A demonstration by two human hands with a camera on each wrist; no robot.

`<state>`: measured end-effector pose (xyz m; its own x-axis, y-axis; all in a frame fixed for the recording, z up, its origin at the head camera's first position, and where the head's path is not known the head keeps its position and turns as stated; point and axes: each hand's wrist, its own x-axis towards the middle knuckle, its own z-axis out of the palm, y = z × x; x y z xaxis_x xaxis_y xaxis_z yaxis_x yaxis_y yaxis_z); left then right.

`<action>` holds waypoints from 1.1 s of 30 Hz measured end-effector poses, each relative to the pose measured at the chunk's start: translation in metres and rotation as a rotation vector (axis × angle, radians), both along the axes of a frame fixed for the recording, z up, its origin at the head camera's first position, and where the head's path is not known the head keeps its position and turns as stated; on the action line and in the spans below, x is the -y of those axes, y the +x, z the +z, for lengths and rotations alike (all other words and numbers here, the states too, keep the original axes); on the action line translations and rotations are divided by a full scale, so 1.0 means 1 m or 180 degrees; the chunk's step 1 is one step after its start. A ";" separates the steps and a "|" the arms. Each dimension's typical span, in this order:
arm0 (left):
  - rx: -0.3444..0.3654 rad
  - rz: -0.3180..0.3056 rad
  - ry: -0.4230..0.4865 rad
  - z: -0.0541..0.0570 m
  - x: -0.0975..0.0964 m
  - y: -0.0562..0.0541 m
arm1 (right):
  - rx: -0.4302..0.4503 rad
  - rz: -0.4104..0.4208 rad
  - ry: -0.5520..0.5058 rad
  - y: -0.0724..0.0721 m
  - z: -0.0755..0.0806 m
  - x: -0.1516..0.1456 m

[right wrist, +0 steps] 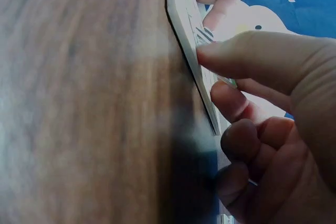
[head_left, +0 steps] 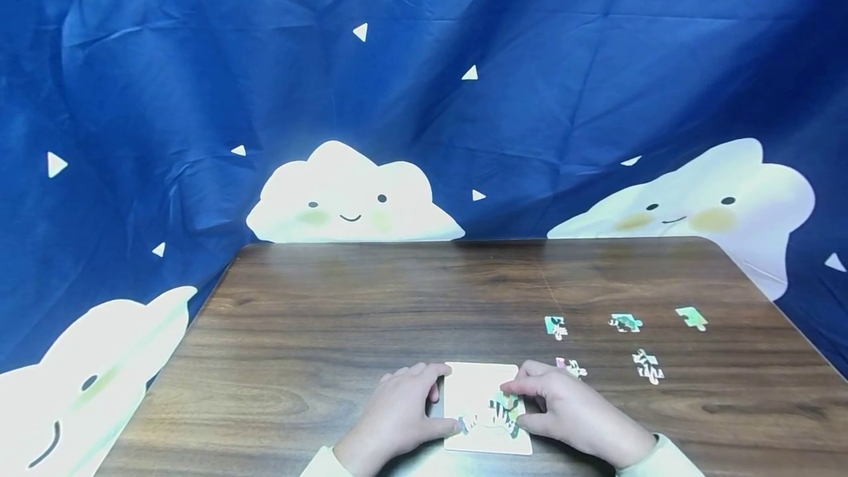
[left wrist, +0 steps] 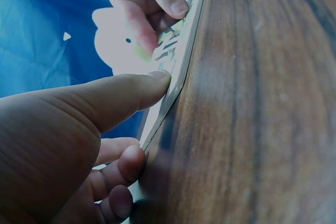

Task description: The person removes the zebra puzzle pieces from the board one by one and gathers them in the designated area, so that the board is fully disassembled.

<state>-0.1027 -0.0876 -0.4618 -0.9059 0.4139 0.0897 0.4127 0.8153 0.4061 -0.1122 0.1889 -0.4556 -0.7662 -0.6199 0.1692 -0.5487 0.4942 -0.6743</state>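
Note:
A small pale puzzle board point(head_left: 467, 383) lies flat near the table's front edge, with zebra-striped pieces on its lower part. My left hand point(head_left: 400, 412) grips the board's left side: the thumb lies on top near a striped piece point(head_left: 469, 422), and the fingers are bent at the edge. Over the board's right half, my right hand point(head_left: 571, 409) pinches a green and striped puzzle piece point(head_left: 508, 399) between thumb and index finger. In the right wrist view the thumb of the right hand point(right wrist: 268, 82) covers part of that piece, and the other fingers curl beside the board.
Loose puzzle pieces lie beyond the right hand: a teal striped one point(head_left: 555, 326), a green one point(head_left: 693, 317), another teal one point(head_left: 626, 322), a striped one point(head_left: 648, 366) and a pinkish one point(head_left: 571, 367). The wooden table point(head_left: 318, 315) ends at a blue curtain point(head_left: 411, 79).

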 end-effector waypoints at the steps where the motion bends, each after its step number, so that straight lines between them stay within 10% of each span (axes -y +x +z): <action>1: 0.0006 0.0000 0.0004 0.000 0.000 0.000 | 0.0023 -0.0009 0.0004 0.000 0.000 0.000; 14: 0.0079 0.0004 0.0061 0.001 0.002 0.001 | 0.0178 -0.0104 0.0117 0.002 0.000 0.005; 27: 0.0013 -0.0021 0.0022 0.000 0.001 0.000 | -0.0571 -0.0361 0.0158 0.001 -0.005 0.000; 33: 0.0015 -0.0030 0.0013 0.000 0.001 0.000 | -0.0433 -0.0324 -0.0004 -0.005 -0.001 -0.011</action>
